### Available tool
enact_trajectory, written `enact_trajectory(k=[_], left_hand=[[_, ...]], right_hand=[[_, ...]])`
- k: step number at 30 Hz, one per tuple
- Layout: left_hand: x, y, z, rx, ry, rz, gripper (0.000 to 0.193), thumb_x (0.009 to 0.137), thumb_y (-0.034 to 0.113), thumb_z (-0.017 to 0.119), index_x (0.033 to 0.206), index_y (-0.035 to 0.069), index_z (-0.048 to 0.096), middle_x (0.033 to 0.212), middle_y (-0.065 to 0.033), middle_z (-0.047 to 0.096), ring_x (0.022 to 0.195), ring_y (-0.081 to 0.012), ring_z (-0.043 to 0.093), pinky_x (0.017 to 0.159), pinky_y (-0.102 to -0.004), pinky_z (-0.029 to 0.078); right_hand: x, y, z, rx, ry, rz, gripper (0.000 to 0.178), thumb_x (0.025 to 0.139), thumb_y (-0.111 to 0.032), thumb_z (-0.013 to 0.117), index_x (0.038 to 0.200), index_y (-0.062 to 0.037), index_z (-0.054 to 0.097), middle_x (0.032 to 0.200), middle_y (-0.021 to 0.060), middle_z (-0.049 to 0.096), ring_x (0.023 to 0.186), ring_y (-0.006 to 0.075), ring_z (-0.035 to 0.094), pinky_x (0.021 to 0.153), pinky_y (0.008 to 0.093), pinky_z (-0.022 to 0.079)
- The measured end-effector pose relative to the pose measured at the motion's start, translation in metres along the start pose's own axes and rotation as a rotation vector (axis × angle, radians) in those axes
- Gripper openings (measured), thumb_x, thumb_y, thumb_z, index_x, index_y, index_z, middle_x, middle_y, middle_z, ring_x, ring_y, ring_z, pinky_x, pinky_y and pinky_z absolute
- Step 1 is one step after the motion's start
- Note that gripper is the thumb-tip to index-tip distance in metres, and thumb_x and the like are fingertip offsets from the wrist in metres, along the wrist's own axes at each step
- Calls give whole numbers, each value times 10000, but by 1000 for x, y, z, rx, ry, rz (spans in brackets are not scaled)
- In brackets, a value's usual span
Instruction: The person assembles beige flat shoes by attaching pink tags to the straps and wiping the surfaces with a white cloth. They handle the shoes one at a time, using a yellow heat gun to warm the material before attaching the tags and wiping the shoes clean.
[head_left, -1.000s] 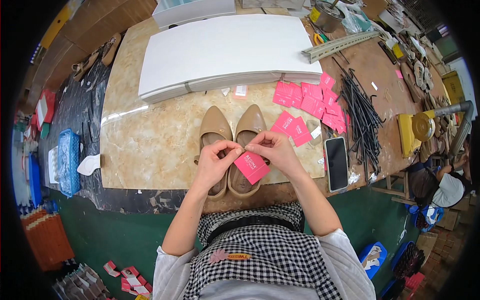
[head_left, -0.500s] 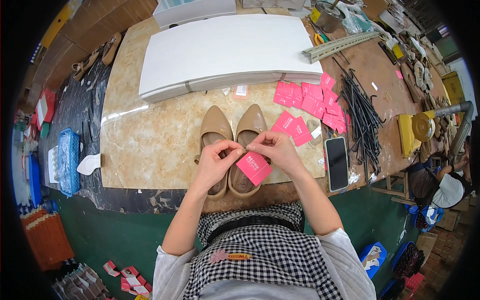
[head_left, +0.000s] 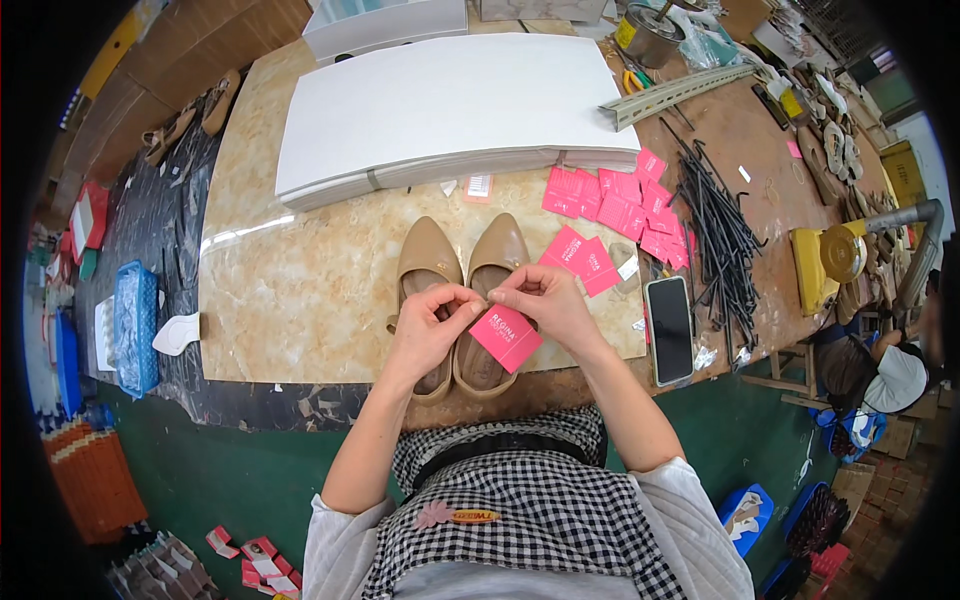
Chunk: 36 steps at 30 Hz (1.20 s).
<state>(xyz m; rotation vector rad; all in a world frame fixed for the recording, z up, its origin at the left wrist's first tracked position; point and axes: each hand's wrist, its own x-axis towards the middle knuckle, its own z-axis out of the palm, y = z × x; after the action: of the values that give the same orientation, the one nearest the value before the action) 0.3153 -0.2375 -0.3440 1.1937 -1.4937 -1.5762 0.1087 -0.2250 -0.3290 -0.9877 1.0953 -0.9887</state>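
A pink hang tag (head_left: 506, 339) hangs from the meeting fingertips of both hands, over the heel end of a pair of tan pointed flat shoes. My left hand (head_left: 436, 325) is closed in a pinch at the tag's upper corner; whatever is between its fingertips is too small to make out. Thumb and forefinger of my right hand (head_left: 547, 305) pinch at that same corner. Under the hands, the left shoe (head_left: 429, 246) and the right shoe (head_left: 500, 242) lie side by side, toes pointing away from me. My fingers and the tag partly cover their openings.
Loose pink tags (head_left: 620, 205) are scattered right of the shoes, beside a bundle of black rods (head_left: 722, 225). A phone (head_left: 669, 330) lies near the table's front edge. Behind the shoes is a stack of white sheets (head_left: 455, 105); a blue basket (head_left: 136, 325) sits at left.
Both hands stay pinched at the tag's corner, with hardly any movement. The view has shifted slightly.
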Motion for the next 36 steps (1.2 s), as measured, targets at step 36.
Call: enact_trajectory(k=[36], left_hand=[[-49, 9, -57, 918, 457, 299, 142, 774, 206, 774, 785, 68, 745, 770, -92, 509, 799, -276, 507, 662, -378, 441]], right_hand=[[36, -97, 2, -758, 311, -617, 204, 869, -9, 652, 1047, -64, 735, 855, 42, 686, 765, 120, 624, 699, 258, 502]])
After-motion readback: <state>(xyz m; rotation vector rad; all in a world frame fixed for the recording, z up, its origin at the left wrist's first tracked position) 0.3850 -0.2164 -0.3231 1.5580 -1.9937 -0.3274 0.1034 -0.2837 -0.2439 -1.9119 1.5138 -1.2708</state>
